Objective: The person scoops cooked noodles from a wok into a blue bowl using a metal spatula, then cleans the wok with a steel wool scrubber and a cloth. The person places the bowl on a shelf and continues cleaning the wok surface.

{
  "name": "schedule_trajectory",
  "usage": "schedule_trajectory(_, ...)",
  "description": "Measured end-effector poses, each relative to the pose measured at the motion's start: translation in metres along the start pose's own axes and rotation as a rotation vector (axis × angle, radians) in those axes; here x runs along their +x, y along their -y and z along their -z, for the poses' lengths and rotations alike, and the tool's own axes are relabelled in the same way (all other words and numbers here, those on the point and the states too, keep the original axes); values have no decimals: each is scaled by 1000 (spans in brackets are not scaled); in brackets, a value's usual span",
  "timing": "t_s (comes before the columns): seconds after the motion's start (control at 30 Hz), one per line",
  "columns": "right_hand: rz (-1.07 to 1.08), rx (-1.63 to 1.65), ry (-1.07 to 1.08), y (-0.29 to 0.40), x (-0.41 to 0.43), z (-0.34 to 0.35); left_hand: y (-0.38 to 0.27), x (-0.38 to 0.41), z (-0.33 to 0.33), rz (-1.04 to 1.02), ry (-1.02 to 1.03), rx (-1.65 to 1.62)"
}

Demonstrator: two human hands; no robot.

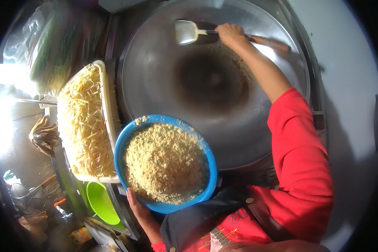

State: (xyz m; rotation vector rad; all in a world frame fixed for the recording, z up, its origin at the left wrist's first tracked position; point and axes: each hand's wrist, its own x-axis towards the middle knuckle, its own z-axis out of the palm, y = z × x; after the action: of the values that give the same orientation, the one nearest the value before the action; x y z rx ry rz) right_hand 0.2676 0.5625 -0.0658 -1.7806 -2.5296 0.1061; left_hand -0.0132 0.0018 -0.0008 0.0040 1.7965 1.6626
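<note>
My right hand [231,34] grips a wok spatula by its shaft, over the far side of a large metal wok [157,60]. The spatula's flat metal blade [186,31] points left, and its wooden handle end [275,45] sticks out to the right. A blue plastic basin [211,170] rests close to my body, overlapping the wok's near left edge. Pale yellow crumbly food [163,160] with green flecks is heaped in it. My left hand [138,204] holds the basin's lower left side, its fingers partly hidden beneath. Dark residue [208,78] marks the wok's bottom.
Left of the wok, a white plastic basket [105,100] is piled with pale shredded vegetable [83,126]. Behind it stands a clear plastic bag [47,53] of greens. A lime-green bowl [102,201] sits below the basket. Wire-framed strainers [25,195] lie at lower left. A pale wall [343,69] borders the right.
</note>
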Motion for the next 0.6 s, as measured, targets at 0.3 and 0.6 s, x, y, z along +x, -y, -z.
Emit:
schedule_trajectory(0.3,13,-540,194,-184,-50,83,-15,-24,-50,93,89,8)
schedule_trajectory(0.6,-147,-555,1169,-65,-122,121,-5,-15,-12,113,33,-42)
